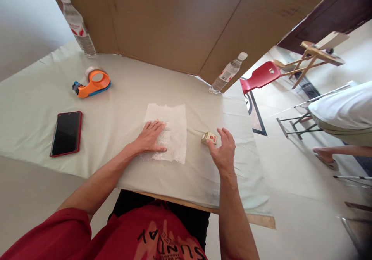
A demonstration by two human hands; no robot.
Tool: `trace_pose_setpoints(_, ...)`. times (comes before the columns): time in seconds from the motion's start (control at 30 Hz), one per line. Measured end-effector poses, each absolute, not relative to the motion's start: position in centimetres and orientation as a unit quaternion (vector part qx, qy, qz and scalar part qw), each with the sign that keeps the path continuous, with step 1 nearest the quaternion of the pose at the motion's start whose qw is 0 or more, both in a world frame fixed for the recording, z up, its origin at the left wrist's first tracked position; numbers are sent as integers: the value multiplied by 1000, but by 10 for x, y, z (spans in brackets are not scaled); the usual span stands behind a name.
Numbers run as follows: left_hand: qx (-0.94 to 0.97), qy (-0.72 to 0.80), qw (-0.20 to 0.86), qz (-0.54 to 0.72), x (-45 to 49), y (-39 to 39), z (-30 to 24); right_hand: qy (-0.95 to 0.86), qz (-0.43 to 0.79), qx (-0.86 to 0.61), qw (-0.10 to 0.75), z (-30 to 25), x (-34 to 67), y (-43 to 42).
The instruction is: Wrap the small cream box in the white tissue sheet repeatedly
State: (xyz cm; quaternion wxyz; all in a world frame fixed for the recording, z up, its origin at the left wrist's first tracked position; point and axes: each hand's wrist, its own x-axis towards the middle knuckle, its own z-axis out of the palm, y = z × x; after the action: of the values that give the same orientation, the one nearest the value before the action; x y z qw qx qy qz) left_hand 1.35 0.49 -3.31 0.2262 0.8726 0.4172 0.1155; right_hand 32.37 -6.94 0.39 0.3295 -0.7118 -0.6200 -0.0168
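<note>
My left hand (150,137) lies flat with its fingers stretched out on a sheet of bubble wrap (171,133) spread on the pale table cloth (116,112). To the right of the sheet stands a small tan box with a red label (209,138). My right hand (224,149) is right beside the box, fingers curved and apart, thumb near its side; it holds nothing.
A red-cased phone (66,133) lies at the left, an orange tape dispenser (92,82) behind it. Two water bottles (77,24) (227,73) stand against the cardboard screen (174,19). A red chair (260,76) and another person's leg (343,151) are at the right.
</note>
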Motion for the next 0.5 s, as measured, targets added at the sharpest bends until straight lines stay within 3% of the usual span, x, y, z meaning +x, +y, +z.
trace_pose_setpoints(0.1,875,419,215,112,14,5,-34,-702,18,-624,342,24,274,-73)
trace_pose_setpoints(0.23,876,423,200,117,13,5,-35,-841,145,-488,184,25,228,-63)
trace_pose_setpoints(0.37,878,417,209,107,12,7,-32,-809,164,-559,80,3,235,-54)
trace_pose_setpoints(0.5,875,415,227,107,10,9,-29,-798,164,-575,73,-9,250,-55)
